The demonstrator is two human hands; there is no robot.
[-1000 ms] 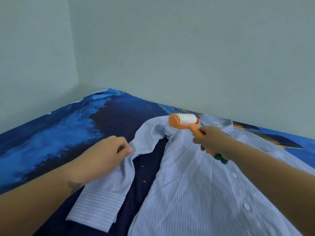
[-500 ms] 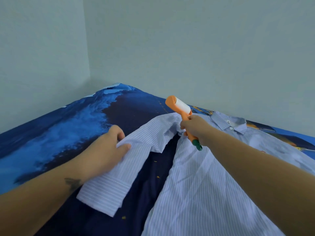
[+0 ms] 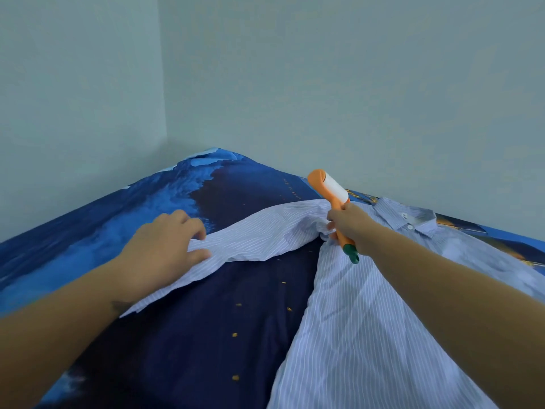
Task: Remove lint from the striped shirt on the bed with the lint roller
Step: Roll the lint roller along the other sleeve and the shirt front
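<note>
Head view: lint roller (image 3: 329, 192) in right hand (image 3: 352, 228)

Left forearm (image 3: 59, 329): bare, no sleeve in view, small dark mark near the wrist (too blurred to read)
Right forearm (image 3: 460, 296): bare, no sleeve, watch or ring visible
</note>
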